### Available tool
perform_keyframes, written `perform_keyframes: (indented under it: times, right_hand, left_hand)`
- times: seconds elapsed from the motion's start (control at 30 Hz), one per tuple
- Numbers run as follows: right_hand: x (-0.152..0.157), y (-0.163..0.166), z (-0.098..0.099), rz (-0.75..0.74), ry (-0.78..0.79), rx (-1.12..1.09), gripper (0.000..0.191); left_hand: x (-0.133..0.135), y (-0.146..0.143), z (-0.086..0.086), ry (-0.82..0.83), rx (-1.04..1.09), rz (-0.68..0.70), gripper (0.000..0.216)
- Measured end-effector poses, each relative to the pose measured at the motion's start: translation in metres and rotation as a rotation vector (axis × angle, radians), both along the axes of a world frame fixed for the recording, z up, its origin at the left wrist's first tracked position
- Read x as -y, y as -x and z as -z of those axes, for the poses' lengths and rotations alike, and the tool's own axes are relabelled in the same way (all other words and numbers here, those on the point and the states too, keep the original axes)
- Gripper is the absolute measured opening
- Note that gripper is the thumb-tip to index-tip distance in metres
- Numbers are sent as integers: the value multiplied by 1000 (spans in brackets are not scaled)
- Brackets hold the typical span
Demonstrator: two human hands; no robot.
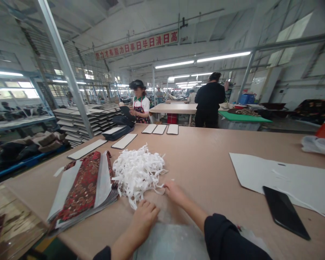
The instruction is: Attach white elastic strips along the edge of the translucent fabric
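Observation:
A tangled heap of narrow white fabric strips [139, 169] lies on the brown table in front of me. My right hand [176, 192] is at the heap's lower right edge, thumb and finger pinched at the end of a white strip. Closer to me, my left hand [146, 216] rests low near the strips hanging from the bottom of the heap. Its fingers are curled down, and whatever is under them is hidden. Below both hands, a greyish translucent sheet [172, 242] lies at the table's near edge.
Left of the heap lies a stack of red patterned fabric [82, 187] with grey-white layers. White dark-edged panels [124, 141] lie farther back. At right are a large white sheet [284, 177] and a black flat panel [285, 211]. Two people stand beyond the table [203, 151].

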State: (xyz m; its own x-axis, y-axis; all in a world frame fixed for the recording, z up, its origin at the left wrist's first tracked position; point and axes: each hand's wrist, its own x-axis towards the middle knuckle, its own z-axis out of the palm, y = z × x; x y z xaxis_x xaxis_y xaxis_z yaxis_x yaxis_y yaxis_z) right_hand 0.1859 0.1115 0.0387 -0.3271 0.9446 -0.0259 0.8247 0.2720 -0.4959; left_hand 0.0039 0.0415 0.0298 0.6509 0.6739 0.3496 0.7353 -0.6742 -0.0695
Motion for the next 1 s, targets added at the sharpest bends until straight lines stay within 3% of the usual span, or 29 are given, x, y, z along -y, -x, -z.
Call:
perform_keyframes:
  times: [0.1,0.23,0.33,0.4,0.5,0.6,0.7,0.87,1.0]
  right_hand:
    - [-22,-13,14,155,-75,-6,35]
    - [-23,-30,26,171,-54,-55,22]
    - [-14,-59,20,143,29,-110,13]
    - [-8,-91,12,159,102,-185,15]
    - [3,-147,0,278,232,-576,19]
    - [17,-189,-13,368,314,-964,27]
    - [30,-207,-28,371,366,-1129,31]
    - [38,-211,-48,383,372,-1163,30]
    - [37,-209,-35,355,444,-1081,31]
  left_hand:
    - [-25,-2,1,5,33,-108,25]
    - [-60,5,13,-63,-6,-204,42]
    - [-83,24,32,-108,-63,-267,46]
    - [-96,37,44,-164,-61,-290,35]
    - [-107,44,52,-302,-83,-171,27]
    - [-106,37,43,-436,-161,-65,39]
    - [-98,30,26,-548,-208,-6,44]
    - [-88,34,10,-591,-265,73,57]
    - [-86,46,13,-457,-299,122,71]
